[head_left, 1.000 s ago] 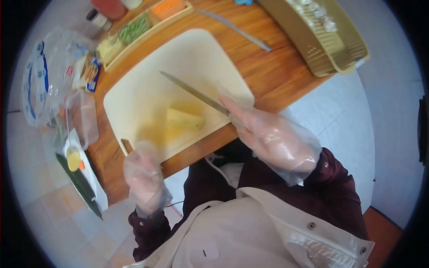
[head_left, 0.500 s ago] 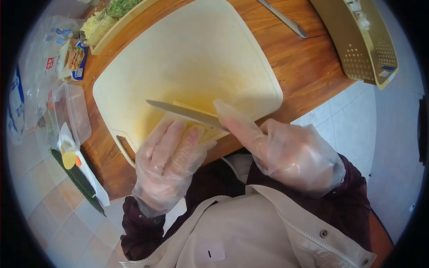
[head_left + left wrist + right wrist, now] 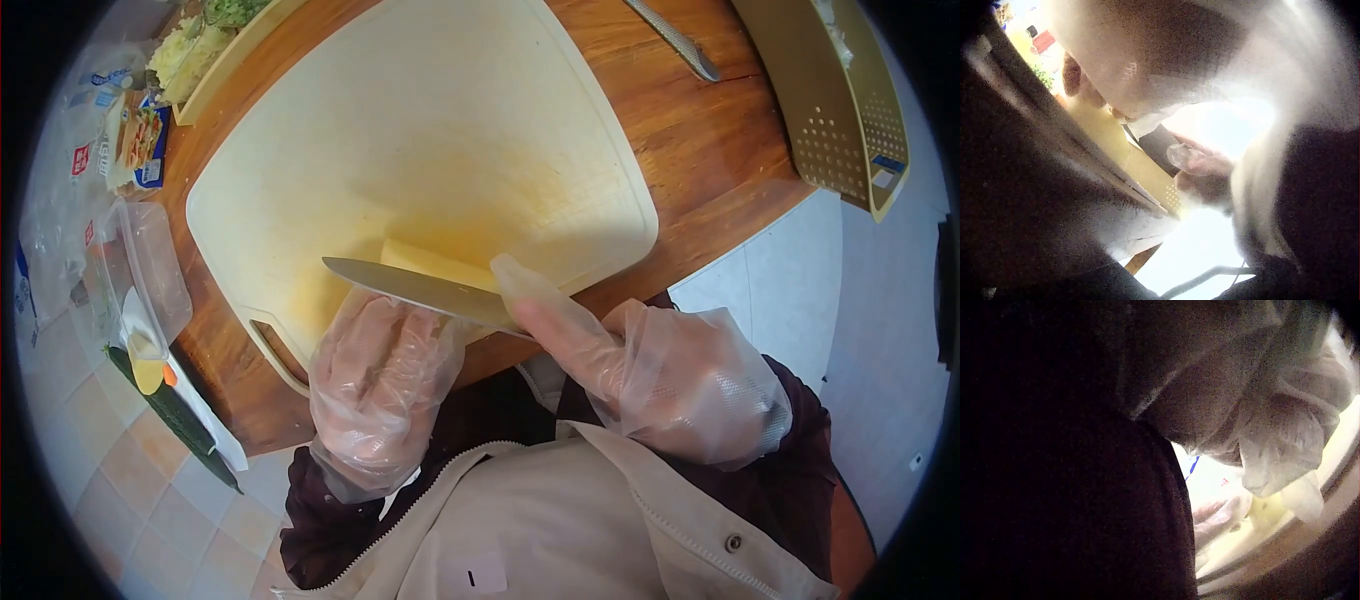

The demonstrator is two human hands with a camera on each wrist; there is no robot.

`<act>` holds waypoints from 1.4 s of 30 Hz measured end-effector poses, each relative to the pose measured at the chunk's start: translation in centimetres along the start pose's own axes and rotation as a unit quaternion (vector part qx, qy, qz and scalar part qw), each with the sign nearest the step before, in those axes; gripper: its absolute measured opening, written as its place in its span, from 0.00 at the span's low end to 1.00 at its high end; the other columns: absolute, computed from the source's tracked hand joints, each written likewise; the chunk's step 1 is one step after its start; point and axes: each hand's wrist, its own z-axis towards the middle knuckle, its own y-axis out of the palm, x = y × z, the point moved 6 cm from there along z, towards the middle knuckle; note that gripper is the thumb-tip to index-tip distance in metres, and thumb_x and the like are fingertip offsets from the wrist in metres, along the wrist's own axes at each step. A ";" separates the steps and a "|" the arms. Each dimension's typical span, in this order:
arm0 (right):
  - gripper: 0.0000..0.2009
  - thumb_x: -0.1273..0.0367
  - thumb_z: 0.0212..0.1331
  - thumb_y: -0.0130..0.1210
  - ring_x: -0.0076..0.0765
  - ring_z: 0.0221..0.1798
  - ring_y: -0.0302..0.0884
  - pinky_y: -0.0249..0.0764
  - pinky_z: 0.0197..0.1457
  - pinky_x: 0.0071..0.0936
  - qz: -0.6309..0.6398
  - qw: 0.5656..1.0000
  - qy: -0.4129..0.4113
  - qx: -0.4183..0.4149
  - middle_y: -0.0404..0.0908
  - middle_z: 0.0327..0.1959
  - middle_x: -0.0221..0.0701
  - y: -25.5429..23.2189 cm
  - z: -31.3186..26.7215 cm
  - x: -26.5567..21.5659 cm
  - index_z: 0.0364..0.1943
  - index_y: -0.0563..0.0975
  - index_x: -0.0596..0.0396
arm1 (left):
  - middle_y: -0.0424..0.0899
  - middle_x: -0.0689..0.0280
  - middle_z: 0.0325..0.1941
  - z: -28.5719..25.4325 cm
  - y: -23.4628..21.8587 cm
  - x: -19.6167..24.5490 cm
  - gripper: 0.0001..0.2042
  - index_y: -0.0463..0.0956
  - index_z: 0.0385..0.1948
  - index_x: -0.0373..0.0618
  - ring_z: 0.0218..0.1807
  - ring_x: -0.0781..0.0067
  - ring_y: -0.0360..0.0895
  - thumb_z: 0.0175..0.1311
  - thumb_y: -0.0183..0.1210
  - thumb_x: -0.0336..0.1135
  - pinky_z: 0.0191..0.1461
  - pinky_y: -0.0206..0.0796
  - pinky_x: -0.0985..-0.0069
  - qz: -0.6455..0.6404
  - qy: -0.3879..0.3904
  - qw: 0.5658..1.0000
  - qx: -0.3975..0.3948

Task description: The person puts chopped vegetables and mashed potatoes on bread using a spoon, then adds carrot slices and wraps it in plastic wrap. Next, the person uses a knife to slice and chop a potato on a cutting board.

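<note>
My right hand (image 3: 665, 375), in a clear plastic glove, grips a kitchen knife (image 3: 415, 285) with the index finger stretched along its spine. The blade points left and overlaps a pale yellow block of food (image 3: 440, 265) near the front edge of the white cutting board (image 3: 400, 120). My gloved left hand (image 3: 380, 385) holds the block's near side with bent fingers, close by the blade; its fingertips are partly hidden. In the right wrist view the yellow block (image 3: 1266, 512) shows beyond the right glove. The left wrist view is mostly glove and sleeve, with my right hand (image 3: 1204, 165) behind.
A green cucumber (image 3: 175, 415) lies beside a white sheet at the left, near a clear plastic box (image 3: 155, 265). Shredded food (image 3: 190, 55) sits in a tray at the back left. A perforated basket (image 3: 830, 120) and a metal utensil handle (image 3: 690, 50) are at the right.
My left hand has moved from the board's handle corner to the yellow block. The knife has come down from above the board to the block. The head view has shifted closer.
</note>
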 end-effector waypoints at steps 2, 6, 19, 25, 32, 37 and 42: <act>0.40 0.81 0.46 0.65 0.27 0.16 0.69 0.74 0.17 0.30 -0.013 1.000 0.000 -0.006 0.69 0.17 0.29 -0.2 0.1 0.0 0.72 0.76 0.52 | 0.83 0.50 0.56 0.4 -0.1 0.4 0.20 0.79 0.61 0.42 0.49 0.48 0.83 0.67 0.60 0.19 0.52 0.76 0.64 -0.003 -0.019 1.000 -0.003; 0.40 0.77 0.53 0.60 0.22 0.17 0.65 0.68 0.16 0.26 -0.026 0.999 -0.015 -0.043 0.68 0.22 0.28 -0.1 0.1 0.4 0.78 0.69 0.52 | 0.84 0.52 0.53 -0.1 0.1 0.0 0.21 0.79 0.61 0.44 0.48 0.52 0.83 0.67 0.61 0.18 0.49 0.76 0.67 0.015 -0.024 0.999 0.017; 0.19 0.67 0.66 0.57 0.21 0.17 0.64 0.63 0.14 0.27 -0.113 0.993 -0.020 -0.003 0.62 0.18 0.22 -0.7 0.3 0.3 0.60 0.73 0.56 | 0.80 0.59 0.47 0.5 0.3 0.4 0.12 0.80 0.54 0.33 0.42 0.69 0.78 0.71 0.60 0.18 0.43 0.70 0.78 0.086 -0.005 0.996 -0.037; 0.12 0.63 0.70 0.58 0.25 0.19 0.73 0.69 0.16 0.31 -0.104 0.994 0.006 -0.032 0.70 0.18 0.25 -1.1 0.0 -0.1 0.44 0.78 0.60 | 0.69 0.60 0.34 1.0 0.7 0.3 0.30 0.83 0.54 0.36 0.32 0.53 0.76 0.40 0.70 0.13 0.32 0.69 0.61 0.056 -0.052 0.996 -0.044; 0.11 0.64 0.68 0.58 0.25 0.20 0.74 0.70 0.17 0.30 -0.052 0.998 0.022 0.039 0.71 0.20 0.25 1.4 -0.7 0.2 0.43 0.76 0.59 | 0.82 0.56 0.53 0.6 0.5 1.0 0.18 0.80 0.58 0.43 0.51 0.51 0.82 0.68 0.62 0.18 0.54 0.74 0.68 0.124 -0.035 0.989 -0.067; 0.07 0.67 0.65 0.57 0.25 0.20 0.73 0.69 0.17 0.29 -0.052 0.997 0.043 -0.024 0.69 0.20 0.24 -0.2 -0.1 0.0 0.37 0.74 0.54 | 0.82 0.56 0.57 0.2 0.4 0.8 0.25 0.81 0.61 0.48 0.56 0.42 0.83 0.61 0.67 0.18 0.56 0.76 0.61 0.115 -0.084 0.988 -0.058; 0.15 0.58 0.66 0.63 0.27 0.19 0.76 0.70 0.17 0.31 -0.090 0.995 0.044 -0.014 0.70 0.20 0.25 0.8 0.0 -0.1 0.45 0.80 0.57 | 0.81 0.57 0.61 0.3 0.2 1.5 0.28 0.79 0.65 0.45 0.59 0.43 0.83 0.60 0.67 0.19 0.57 0.77 0.57 0.166 -0.023 0.982 -0.085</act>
